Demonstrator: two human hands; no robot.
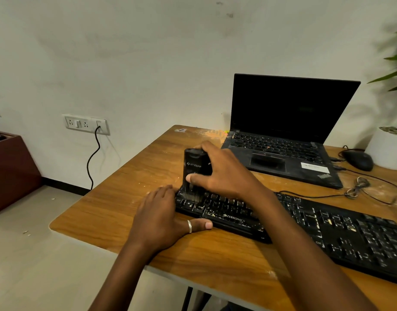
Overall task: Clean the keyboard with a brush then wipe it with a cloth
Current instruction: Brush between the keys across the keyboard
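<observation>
Right hand (224,173) is wrapped round a chunky black brush (194,163), thumb low on its front, fingers over the top and far side. It's held upright, with the bristles down on the keys at the left end of the black keyboard (327,225). That keyboard lies slantwise across the wooden table (130,176), speckled all over with pale crumbs and dust. Left hand (161,218) is flat on the tabletop, fingers straight against the keyboard's left end and thumb stretched along its front edge, with a silver ring (189,226) on that thumb. Behind them an open laptop (282,131) sits with a dark screen, a black mouse (359,160) just to its right, and a white plant pot (386,149) beyond that.
</observation>
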